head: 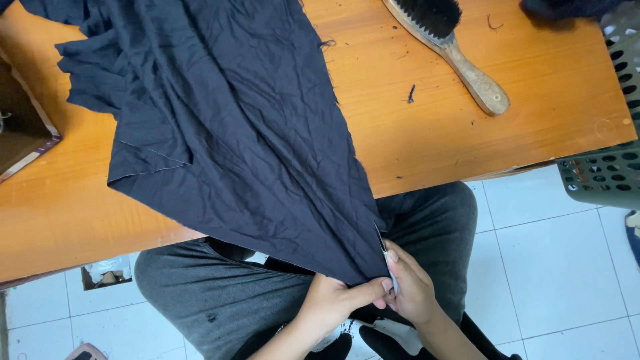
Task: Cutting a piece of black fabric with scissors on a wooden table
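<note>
Both hands, left (333,300) and right (408,287), pinch the dark cloth (233,133) edge.

On my feed I see a wooden table (533,120) with a wooden-handled brush (460,53) lying on it, a grey perforated basket (600,173) at its right edge, and white floor tiles (553,267) below.

Counted things on and around the wooden table (427,133)

One dark cloth (227,133) is seen, spread from the far left corner over the near edge. One wooden-handled brush (453,47) is counted near the far right edge. One perforated grey basket (607,167) is found beside the right edge, and one brown box (20,127) at the left edge. Two hands are counted, the left hand (333,300) and the right hand (410,290).
</note>
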